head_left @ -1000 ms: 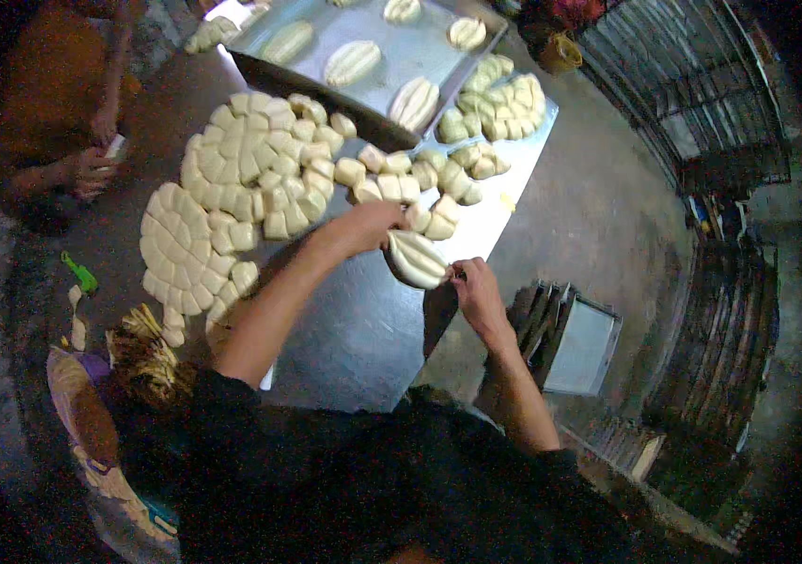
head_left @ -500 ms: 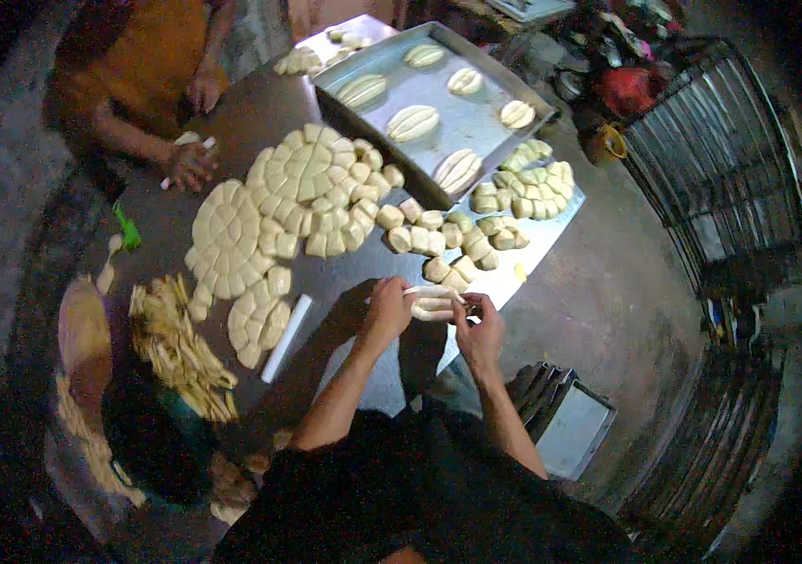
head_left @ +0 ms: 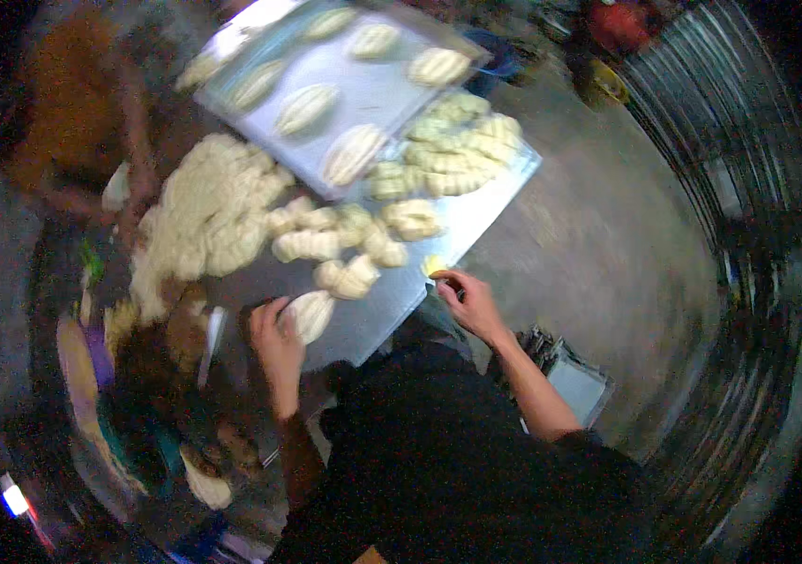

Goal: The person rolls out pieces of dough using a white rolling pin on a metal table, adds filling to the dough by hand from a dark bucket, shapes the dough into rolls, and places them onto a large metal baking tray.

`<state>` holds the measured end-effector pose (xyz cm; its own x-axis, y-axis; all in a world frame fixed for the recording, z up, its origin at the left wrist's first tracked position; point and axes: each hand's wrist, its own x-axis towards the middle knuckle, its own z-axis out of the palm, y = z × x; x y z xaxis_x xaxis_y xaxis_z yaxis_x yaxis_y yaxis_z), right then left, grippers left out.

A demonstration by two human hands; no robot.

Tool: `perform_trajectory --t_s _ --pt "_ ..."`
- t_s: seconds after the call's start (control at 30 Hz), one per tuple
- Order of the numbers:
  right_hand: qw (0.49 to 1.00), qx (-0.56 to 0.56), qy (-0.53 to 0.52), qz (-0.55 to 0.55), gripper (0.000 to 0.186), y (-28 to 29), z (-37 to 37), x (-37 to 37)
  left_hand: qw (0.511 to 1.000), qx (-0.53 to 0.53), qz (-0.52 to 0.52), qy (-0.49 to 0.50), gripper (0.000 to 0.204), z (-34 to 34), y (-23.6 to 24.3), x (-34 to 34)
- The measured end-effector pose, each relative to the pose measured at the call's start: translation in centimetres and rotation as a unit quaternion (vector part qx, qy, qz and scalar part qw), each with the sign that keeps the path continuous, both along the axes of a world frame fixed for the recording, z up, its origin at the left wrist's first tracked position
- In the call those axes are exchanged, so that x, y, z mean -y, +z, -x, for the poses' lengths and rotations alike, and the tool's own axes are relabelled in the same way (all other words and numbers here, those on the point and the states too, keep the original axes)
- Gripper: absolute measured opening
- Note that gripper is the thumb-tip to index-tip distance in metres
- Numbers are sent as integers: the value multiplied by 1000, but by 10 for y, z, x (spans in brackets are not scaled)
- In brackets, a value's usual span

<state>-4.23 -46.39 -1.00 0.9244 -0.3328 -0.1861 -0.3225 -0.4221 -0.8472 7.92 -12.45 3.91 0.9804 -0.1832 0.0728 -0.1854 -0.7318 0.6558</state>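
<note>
At the near side of the metal-topped table (head_left: 349, 336), my left hand (head_left: 276, 350) has its fingers closed about the left side of an oval, ridged dough piece (head_left: 311, 317). My right hand (head_left: 472, 305) is at the table's right edge, with bent fingers and a gap between thumb and forefinger. Its fingertips are at a small yellow lump (head_left: 434, 264); blur hides whether they touch it. Just beyond my left hand lie several pale dough pieces (head_left: 349, 275), some pressed together in short rows.
A large metal tray (head_left: 363, 98) with several ridged dough ovals stands at the back. More dough (head_left: 218, 207) is heaped at left, near a co-worker's orange-brown clothing (head_left: 67, 94). A white stick (head_left: 212, 343) lies by my left hand. Racks (head_left: 711, 122) stand at right; trays (head_left: 577, 383) are below.
My hands have come apart: the left has moved left with the dough piece, the right to the yellow lump at the table edge. The whole view has shifted and blurred.
</note>
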Motion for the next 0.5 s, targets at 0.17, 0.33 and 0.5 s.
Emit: perform_trajectory --t_s 0.17,0.33,0.5 --pt "950 -223 -172 134 30 -124 165 36 980 20 48 -191 24 -8 16 69" --pt "866 -413 -281 5 51 -231 381 -8 933 36 -23 -357 25 57 58 171" --pt "796 -357 -465 -150 71 -362 595 -77 884 40 -53 -463 26 133 7 177"
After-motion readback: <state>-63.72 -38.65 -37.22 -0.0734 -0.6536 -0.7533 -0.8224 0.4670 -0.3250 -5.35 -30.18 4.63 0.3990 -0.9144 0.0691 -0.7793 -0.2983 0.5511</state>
